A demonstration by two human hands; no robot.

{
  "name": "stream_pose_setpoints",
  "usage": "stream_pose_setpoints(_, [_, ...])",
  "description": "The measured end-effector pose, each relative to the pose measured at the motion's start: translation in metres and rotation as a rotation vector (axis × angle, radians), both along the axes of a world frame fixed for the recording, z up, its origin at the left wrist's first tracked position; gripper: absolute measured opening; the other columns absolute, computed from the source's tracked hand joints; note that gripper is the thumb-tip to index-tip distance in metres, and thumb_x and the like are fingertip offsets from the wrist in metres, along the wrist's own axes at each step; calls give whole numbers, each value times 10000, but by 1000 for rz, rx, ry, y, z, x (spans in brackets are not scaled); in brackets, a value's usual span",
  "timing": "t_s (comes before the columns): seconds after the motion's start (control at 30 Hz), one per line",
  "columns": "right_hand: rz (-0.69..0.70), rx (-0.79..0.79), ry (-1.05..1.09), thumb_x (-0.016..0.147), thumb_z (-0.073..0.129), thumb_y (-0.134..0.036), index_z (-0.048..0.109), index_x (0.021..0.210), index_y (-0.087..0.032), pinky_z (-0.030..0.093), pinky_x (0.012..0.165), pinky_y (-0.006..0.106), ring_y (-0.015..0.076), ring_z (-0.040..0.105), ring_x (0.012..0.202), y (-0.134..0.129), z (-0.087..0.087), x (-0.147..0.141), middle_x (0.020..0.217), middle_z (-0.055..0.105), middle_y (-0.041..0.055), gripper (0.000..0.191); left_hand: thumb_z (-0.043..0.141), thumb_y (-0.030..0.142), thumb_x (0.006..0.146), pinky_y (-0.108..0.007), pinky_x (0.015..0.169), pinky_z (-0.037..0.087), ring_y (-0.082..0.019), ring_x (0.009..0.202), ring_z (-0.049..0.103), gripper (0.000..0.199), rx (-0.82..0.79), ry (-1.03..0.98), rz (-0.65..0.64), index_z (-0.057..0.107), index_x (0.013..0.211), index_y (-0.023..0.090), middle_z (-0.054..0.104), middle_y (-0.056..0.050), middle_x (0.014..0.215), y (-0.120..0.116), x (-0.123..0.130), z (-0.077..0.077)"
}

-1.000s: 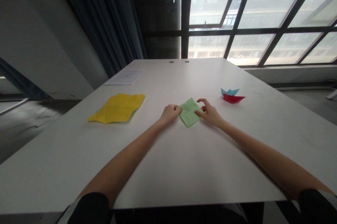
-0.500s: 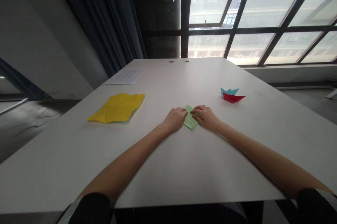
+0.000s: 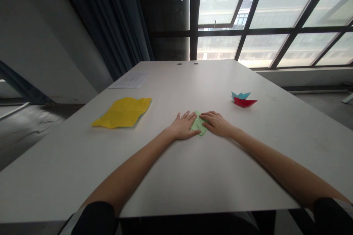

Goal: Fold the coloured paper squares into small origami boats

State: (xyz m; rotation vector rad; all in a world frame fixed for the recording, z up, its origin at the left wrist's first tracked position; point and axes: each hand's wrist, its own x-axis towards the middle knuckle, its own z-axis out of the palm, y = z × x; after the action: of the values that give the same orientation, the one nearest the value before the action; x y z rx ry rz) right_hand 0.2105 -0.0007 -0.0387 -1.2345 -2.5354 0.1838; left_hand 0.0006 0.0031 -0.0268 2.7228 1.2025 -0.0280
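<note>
A small piece of folded light-green paper lies flat on the white table in front of me. My left hand rests on its left side, palm down with the fingers spread and the thumb across the lower part. From the right, my right hand lies with its fingers stretched out over the paper's right edge, also open. Both hands cover parts of the paper, so its full outline is hidden.
Yellow paper with creases lies at the left, over a bluish sheet. A red paper boat stands at the right, a blue paper boat just behind it. Printed white sheets lie farther back on the white table.
My left hand has opened out from a closer finger grip, its fingers now spread flat over the green paper. My right hand has flattened slightly in nearly the same place.
</note>
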Motion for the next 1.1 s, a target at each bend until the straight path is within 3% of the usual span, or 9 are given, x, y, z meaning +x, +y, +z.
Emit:
stream_pose_setpoints(0.23, [46,-9,-9,796,469,-512,442,1283,-177,307,971,456,282,402,1190,-4,3,3,1290,480,131,592,261,723,731,-580,1022,71,-326,1339,93,900,-21,-10,6,118,1408,149,112,-128,1474,0,1,1])
stream_pose_setpoints(0.33, [47,-14,-15,804,474,-471,434,1287,-181,307,974,445,272,403,1187,-4,3,4,1295,476,119,565,274,725,726,-582,1022,72,-325,1340,93,901,-43,-18,10,106,1411,165,104,-120,1476,1,0,1])
stream_pose_setpoints(0.53, [-114,-29,112,812,482,-383,437,1258,-181,349,930,429,252,461,1115,3,-2,4,1210,540,120,492,317,685,750,-565,1024,109,-311,1340,112,842,-71,-30,19,133,1407,191,116,-124,1476,5,-2,1])
stream_pose_setpoints(0.7, [-189,-147,382,760,531,-291,475,1179,-187,439,772,346,171,554,820,10,-6,6,933,601,59,436,383,581,787,-546,1012,180,-316,1317,192,668,-8,-98,168,277,1356,247,194,-127,1458,9,-2,-3])
stream_pose_setpoints(0.87, [-192,-393,749,709,558,-285,451,1157,-200,402,522,225,67,463,544,12,-7,4,777,491,-31,468,443,553,758,-478,1004,244,-305,1255,301,676,72,-207,377,331,1312,181,357,-140,1375,15,0,-9])
stream_pose_setpoints(1.0, [-191,-438,932,680,593,-321,446,1153,-204,375,486,209,50,426,514,12,-4,0,737,445,-53,509,488,579,716,-459,961,296,-318,1189,382,658,39,-323,557,414,1224,168,464,-152,1280,19,0,-8])
stream_pose_setpoints(1.1, [-216,-389,1040,671,611,-357,433,1169,-212,402,507,223,58,434,529,12,-2,-2,731,440,-53,548,535,515,717,-398,882,381,-276,1056,514,658,-80,-585,578,379,1239,146,571,-152,1127,21,2,-4])
